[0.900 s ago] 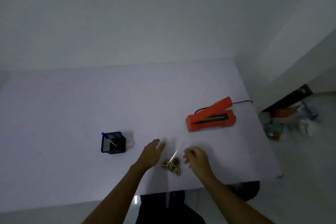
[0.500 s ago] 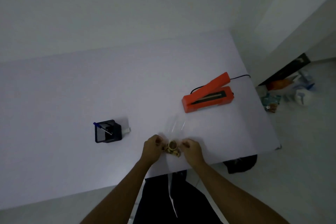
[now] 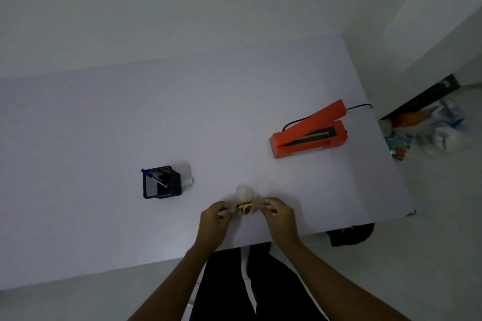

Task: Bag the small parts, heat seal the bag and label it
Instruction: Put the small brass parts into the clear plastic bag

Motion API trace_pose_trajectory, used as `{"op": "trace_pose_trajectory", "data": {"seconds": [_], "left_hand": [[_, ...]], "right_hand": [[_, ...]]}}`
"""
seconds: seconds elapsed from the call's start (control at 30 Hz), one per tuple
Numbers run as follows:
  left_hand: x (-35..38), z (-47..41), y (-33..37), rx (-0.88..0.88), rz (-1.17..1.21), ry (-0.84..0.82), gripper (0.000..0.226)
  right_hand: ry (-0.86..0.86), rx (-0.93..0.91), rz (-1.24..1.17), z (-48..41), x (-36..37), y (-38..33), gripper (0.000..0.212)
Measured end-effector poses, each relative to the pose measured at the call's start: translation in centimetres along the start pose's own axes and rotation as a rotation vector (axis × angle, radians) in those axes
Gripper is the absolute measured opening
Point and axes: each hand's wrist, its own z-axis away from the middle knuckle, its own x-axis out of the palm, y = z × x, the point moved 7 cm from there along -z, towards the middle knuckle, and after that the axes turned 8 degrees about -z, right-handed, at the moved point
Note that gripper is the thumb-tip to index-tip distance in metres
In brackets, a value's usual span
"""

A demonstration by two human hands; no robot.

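A small clear plastic bag (image 3: 243,191) sits near the front edge of the white table (image 3: 104,138), with brass-coloured small parts (image 3: 245,208) bunched at its near end. My left hand (image 3: 212,221) pinches the bag's left side and my right hand (image 3: 279,212) pinches its right side, both closed on the plastic. An orange heat sealer (image 3: 307,133) lies further back to the right with its arm raised and a black cord trailing off the table. A black mesh pen holder (image 3: 161,182) with a blue pen (image 3: 154,177) stands to the left.
A small pale object (image 3: 188,182) lies just right of the pen holder. Beyond the table's right edge the floor holds a dark board (image 3: 422,96) and a heap of packets (image 3: 427,128). A dark object (image 3: 350,234) lies under the front right corner.
Both hands have closed in on the bag and the parts from either side. The parts now sit gathered inside the bag between my fingers, and the head camera has tilted.
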Motion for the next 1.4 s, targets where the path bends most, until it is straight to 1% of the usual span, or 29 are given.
{"op": "trace_pose_trajectory", "data": {"seconds": [0.07, 0.13, 0.2, 0.27, 0.37, 0.47, 0.6, 0.7, 0.83, 0.9, 1.0, 1.1, 1.2, 1.27, 1.3, 1.33, 1.37, 1.4], "left_hand": [[-0.3, -0.5, 0.2, -0.007, -0.002, -0.013, 0.008], [-0.4, -0.8, 0.5, -0.008, 0.030, -0.067, 0.010], [-0.1, -1.1, 0.9, 0.007, 0.064, -0.152, 0.017], [0.3, -1.6, 0.7, 0.007, 0.070, -0.195, 0.020], [0.4, -2.5, 0.3, -0.021, 0.101, -0.186, 0.019], [0.2, -3.1, 0.0, -0.058, 0.137, -0.174, 0.005], [-0.2, -3.3, -0.8, -0.126, 0.156, -0.147, 0.006], [-0.5, -3.7, -1.2, -0.173, 0.158, -0.131, 0.004], [-0.3, -4.0, -2.4, -0.277, 0.174, -0.133, 0.006], [-0.1, -4.0, -2.7, -0.314, 0.152, -0.146, 0.006], [-0.1, -4.1, -2.2, -0.309, 0.066, -0.146, 0.010], [0.0, -4.3, -1.6, -0.302, -0.024, -0.115, 0.010], [0.3, -4.0, -1.3, -0.329, -0.157, -0.096, 0.024], [-0.1, -3.7, -0.3, -0.293, -0.281, -0.026, 0.037], [-0.4, -3.6, 0.6, -0.233, -0.357, 0.024, 0.040], [-0.6, -3.6, 1.7, -0.136, -0.412, 0.059, 0.037], [-0.3, -3.5, 3.0, -0.019, -0.447, 0.051, 0.032], [0.4, -3.3, 3.8, 0.083, -0.483, -0.006, 0.029]], "right_hand": [[0.003, -0.013, 0.022, -0.3, 0.0, 0.2, 0.009], [-0.022, 0.004, 0.031, -0.5, -0.1, 0.3, 0.008], [-0.075, 0.029, 0.019, -0.8, 0.1, 0.3, 0.012], [-0.120, 0.073, -0.004, -1.2, 0.4, 0.7, 0.018], [-0.172, 0.108, -0.025, -2.1, 0.6, 0.9, 0.022], [-0.210, 0.126, -0.075, -2.8, 1.0, 0.9, 0.013], [-0.196, 0.169, -0.098, -3.4, 0.7, 1.8, 0.012], [-0.167, 0.267, -0.142, -3.5, 0.5, 2.8, 0.013], [-0.195, 0.377, -0.147, -3.5, 0.9, 3.7, 0.018], [-0.186, 0.429, -0.148, -3.4, 1.0, 4.2, 0.018], [-0.165, 0.470, -0.145, -3.3, 1.3, 4.4, 0.012], [-0.150, 0.479, -0.094, -3.5, 1.4, 4.4, 0.020], [-0.130, 0.467, -0.057, -3.5, 1.4, 4.2, 0.023], [-0.114, 0.465, -0.039, -3.4, 1.5, 4.3, 0.021], [-0.107, 0.464, -0.038, -3.3, 1.5, 4.3, 0.020], [-0.101, 0.462, -0.034, -3.3, 1.5, 4.4, 0.021], [-0.101, 0.452, -0.019, -3.3, 1.6, 4.3, 0.023], [-0.110, 0.439, -0.004, -3.4, 1.6, 4.2, 0.024]]}}
